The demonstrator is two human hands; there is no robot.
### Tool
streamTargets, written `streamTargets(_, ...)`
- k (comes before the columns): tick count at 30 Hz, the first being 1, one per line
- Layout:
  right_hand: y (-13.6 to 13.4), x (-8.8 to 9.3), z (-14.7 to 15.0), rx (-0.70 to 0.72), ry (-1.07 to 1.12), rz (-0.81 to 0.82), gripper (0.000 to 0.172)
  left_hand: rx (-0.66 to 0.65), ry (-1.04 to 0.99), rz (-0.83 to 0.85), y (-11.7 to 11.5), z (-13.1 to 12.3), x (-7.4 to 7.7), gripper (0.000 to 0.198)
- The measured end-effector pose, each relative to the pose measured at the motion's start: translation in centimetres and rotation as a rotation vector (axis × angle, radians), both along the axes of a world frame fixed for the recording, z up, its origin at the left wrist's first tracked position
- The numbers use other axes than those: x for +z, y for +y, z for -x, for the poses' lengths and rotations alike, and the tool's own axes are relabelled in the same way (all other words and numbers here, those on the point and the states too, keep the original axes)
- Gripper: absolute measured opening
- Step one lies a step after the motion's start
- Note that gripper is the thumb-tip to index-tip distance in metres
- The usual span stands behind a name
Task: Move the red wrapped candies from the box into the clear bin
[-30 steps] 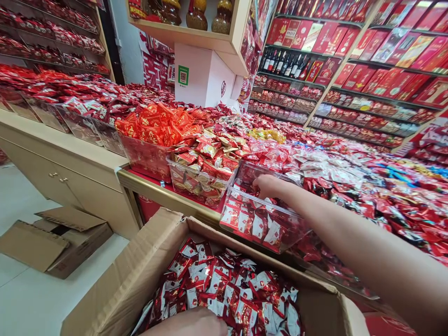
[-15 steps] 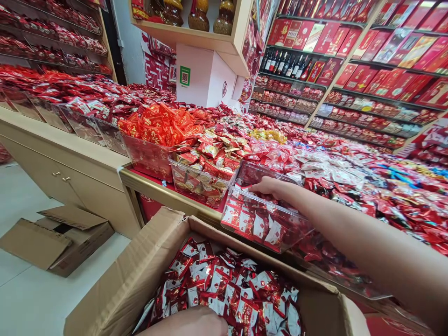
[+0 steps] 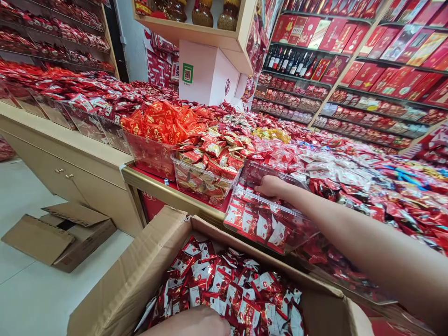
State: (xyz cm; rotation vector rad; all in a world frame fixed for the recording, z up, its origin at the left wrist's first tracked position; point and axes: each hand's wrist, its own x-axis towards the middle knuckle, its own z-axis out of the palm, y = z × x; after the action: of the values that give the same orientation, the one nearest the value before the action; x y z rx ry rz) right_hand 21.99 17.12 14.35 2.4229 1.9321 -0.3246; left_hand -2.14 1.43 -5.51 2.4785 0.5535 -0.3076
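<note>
My right hand [image 3: 273,186] reaches into a clear plastic bin [image 3: 245,198], its fingers curled inward. Whatever they hold is hidden. Through the front wall I see small red-and-white candy packets [image 3: 263,226] standing in rows in the bin's lower part. Below, my left hand [image 3: 206,321] rests on a heap of matching red-and-white packets [image 3: 220,280] inside an open cardboard box [image 3: 140,266]. Its fingers are down among the packets and out of sight.
A bin of gold-and-red packets [image 3: 206,179] adjoins on the left, then one of bright red packets [image 3: 154,149]. More candy spreads across the counter to the right. Another cardboard box [image 3: 80,242] lies on the floor at left. An overhead cabinet [image 3: 199,30] juts out at the back.
My right hand has drawn slightly to the right inside the bin, its fingers more curled in. My left hand remains at the heap in the box. The whole view has shifted slightly.
</note>
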Motion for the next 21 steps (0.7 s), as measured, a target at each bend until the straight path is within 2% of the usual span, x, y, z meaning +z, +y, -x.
streamTargets(6, 0.0, -0.4, 0.2, 0.281, -0.108, -0.036, 0.038, -0.001, -0.007, -0.005, -0.2, 0.0, 0.5, 0.028)
streamTargets(8, 0.3, -0.9, 0.1, 0.331, -0.140, -0.029, 0.037, -0.004, -0.005, 0.016, -0.1, -0.1, 0.9, 0.028)
streamTargets(11, 0.7, -1.4, -0.3, 0.351, -0.183, -0.015, 0.028, 0.005, 0.005, 0.073, -0.1, -0.5, 2.2, 0.029)
streamTargets(14, 0.9, -1.3, -0.6, 0.348, -0.203, -0.004, 0.024, 0.122, 0.073, 0.086, 0.0, -1.2, 4.2, 0.033)
streamTargets(16, 0.8, -0.6, -0.4, 0.351, -0.209, -0.034, 0.024, 0.229, 0.145, 0.050, 0.1, -1.6, 5.3, 0.041)
streamTargets(18, 0.7, 0.8, 0.0, 0.362, -0.217, -0.083, 0.023, 0.301, 0.202, -0.003, 0.4, -2.1, 6.0, 0.049)
streamTargets(21, -0.5, 4.8, 0.7, 0.367, -0.240, -0.163, 0.022, 0.340, 0.239, -0.008, 1.0, -2.8, 5.9, 0.055)
